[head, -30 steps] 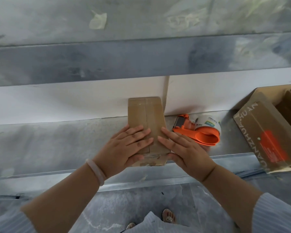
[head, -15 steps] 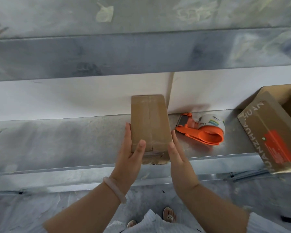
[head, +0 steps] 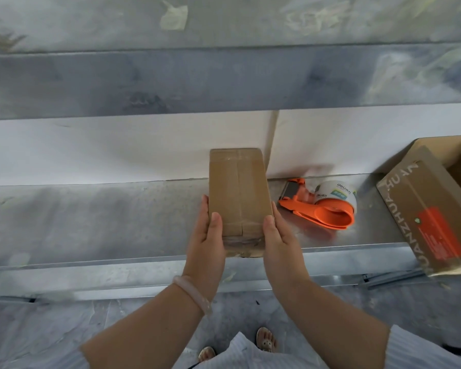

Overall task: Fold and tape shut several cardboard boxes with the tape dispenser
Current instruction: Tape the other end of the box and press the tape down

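A small taped cardboard box (head: pixel 237 193) sits on the metal bench (head: pixel 91 222), pressed between both hands: the left hand (head: pixel 206 243) and right hand (head: pixel 280 243) lie flat against its sides, fingers straight, thumbs on top. The orange tape dispenser (head: pixel 322 206) lies just right of it, near a larger open box (head: pixel 431 209)

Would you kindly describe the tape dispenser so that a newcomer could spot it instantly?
Look along the metal shelf below the white panel. Right of the small taped box and left of the large printed carton lies the tape dispenser. It is the only tool: bright orange plastic holding a white tape roll.
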Motion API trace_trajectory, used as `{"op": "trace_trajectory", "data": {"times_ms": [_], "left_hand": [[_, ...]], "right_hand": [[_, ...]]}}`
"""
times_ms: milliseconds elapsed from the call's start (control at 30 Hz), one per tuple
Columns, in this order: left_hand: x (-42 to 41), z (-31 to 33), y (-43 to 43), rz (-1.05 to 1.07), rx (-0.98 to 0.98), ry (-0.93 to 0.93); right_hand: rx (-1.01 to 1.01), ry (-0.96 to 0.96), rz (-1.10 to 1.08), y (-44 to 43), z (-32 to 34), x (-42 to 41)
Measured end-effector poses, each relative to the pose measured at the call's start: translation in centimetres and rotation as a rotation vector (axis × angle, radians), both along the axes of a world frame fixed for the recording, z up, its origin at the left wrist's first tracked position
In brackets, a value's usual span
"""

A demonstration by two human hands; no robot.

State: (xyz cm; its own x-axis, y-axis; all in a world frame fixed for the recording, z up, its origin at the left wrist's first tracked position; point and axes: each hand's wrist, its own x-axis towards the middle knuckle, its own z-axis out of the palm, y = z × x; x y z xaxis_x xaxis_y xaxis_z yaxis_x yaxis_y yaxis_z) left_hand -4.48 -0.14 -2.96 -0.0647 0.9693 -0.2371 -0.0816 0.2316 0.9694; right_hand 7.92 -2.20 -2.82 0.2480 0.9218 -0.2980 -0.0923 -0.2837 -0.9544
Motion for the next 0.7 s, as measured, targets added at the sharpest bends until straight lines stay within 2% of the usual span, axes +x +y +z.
{"op": "trace_trajectory", "data": {"times_ms": [133, 333, 467, 567, 700], "left_hand": [[-0.3, -0.4, -0.1, -0.070, 0.000, 0.012], [-0.6, -0.4, -0.2, -0.123, 0.127, 0.163], [-0.8, 0.5, -0.1, -0.170, 0.124, 0.092], [-0.5, 0.1, -0.3, -0.164, 0.167, 0.160], [0.2, -0.4, -0.6, -0.100, 0.080, 0.086]], "right_hand": [[-0.034, 0.067, 0.044, -0.3, -0.3, 0.4], [-0.035, -0.016, 0.142, -0.6, -0.2, 1.0], [-0.009, -0.013, 0.146, 0.1, -0.1, 1.4], [0.006, -0.111, 0.110, 0.1, -0.2, 0.8], [-0.002, -0.135, 0.079, 0.1, -0.1, 0.5]]}}
